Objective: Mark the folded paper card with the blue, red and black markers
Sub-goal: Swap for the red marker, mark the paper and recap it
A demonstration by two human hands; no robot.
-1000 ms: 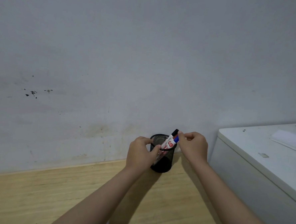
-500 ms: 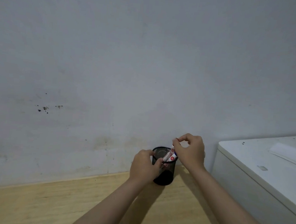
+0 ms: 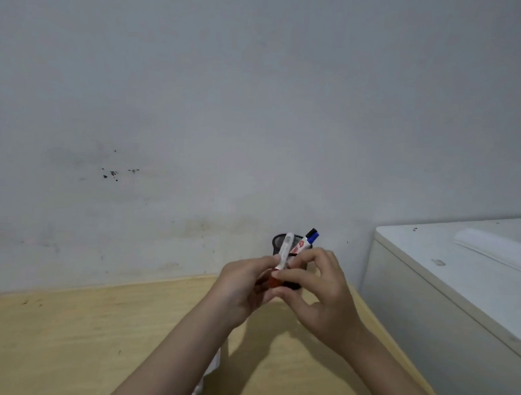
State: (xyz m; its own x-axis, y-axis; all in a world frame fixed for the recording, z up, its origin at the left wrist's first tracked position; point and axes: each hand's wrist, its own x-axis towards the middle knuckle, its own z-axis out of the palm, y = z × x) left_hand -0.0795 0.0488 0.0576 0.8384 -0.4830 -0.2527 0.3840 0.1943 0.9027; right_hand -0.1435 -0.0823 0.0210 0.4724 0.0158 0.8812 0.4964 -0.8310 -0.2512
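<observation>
head view: both hands meet above the light wooden tabletop (image 3: 61, 347), in front of the black mesh pen cup (image 3: 279, 240) by the grey wall. the left hand (image 3: 243, 283) grips a white-barrelled marker with a red cap (image 3: 281, 264), cap end down, barrel pointing up. the right hand (image 3: 323, 296) pinches at the red cap with thumb and curled fingers. a blue-capped and a black-capped marker (image 3: 310, 237) lean in the cup. a sliver of white paper (image 3: 214, 362) shows under the left forearm.
</observation>
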